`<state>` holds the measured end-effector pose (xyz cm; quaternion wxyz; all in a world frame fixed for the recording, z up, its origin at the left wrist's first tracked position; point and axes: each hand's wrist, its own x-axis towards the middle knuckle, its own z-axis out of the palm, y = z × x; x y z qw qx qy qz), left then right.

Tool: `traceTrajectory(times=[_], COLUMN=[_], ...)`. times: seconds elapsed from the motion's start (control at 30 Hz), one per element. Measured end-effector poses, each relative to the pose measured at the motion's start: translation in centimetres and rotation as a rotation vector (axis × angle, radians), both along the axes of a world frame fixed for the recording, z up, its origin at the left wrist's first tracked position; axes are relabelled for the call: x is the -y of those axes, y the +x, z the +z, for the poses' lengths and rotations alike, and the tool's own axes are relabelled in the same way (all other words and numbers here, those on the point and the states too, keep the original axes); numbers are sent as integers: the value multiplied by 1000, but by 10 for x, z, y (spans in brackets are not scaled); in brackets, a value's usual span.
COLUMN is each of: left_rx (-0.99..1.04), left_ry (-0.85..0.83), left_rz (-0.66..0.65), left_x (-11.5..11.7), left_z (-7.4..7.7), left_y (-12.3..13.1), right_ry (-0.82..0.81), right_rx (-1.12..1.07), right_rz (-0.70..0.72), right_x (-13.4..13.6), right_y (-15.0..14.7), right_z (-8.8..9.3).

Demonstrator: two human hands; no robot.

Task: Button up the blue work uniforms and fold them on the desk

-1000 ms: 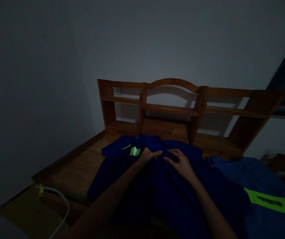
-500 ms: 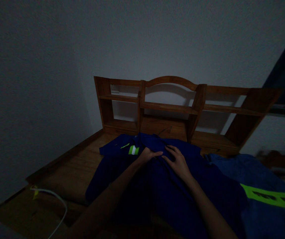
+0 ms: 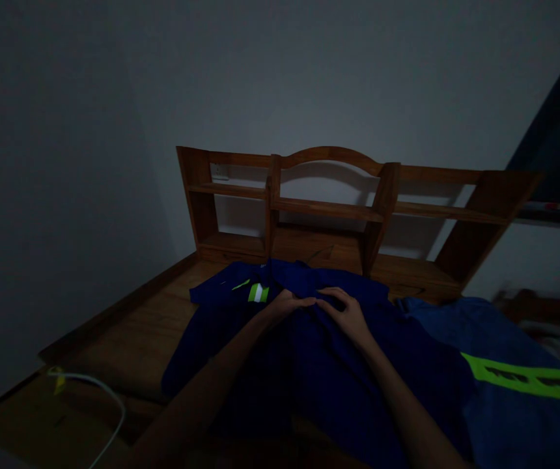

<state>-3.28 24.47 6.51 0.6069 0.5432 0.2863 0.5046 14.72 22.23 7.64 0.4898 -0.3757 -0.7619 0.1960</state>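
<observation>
A dark blue work jacket (image 3: 353, 391) with green and silver reflective patches lies spread on the wooden surface, collar end away from me. At its front edge, below the collar, my left hand (image 3: 284, 305) is closed on the cloth with the thumb pointing right. My right hand (image 3: 346, 317) meets it there, thumb and fingertips pinched on the same edge. The two thumb tips nearly touch. Whether a button sits between them is too dark to tell. The left fingers are partly hidden by the cloth.
Behind the jacket stands a wooden shelf unit (image 3: 329, 208) against the wall. A lighter blue garment with a yellow-green strip (image 3: 524, 376) lies to the right. At lower left, a pale cable (image 3: 109, 389) curves near the wooden board's (image 3: 148, 319) edge.
My right thumb and fingers have drawn in toward my left thumb at the jacket's edge. The whole view has shifted slightly. The jacket lies as before.
</observation>
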Motion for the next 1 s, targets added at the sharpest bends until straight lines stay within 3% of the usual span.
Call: traceTrajectory(times=[0.13,0.4,0.77,1.0], left_rx=[-29,-85,-90,-78], left_ry=[-44,39,50,75], left_rz=[-26,-25,-24,-22], left_x=[0,-6,-10,-10], left_z=[0,-5,-6,-10], left_y=[1,0,0,1], right_ry=[3,71,3,4], right_rx=[-59,72,-1,-31], right_rz=[-37,-9,72,51], right_x=[0,2,-7,-5], right_y=[1,0,5,4], right_z=[1,2,-4,-3])
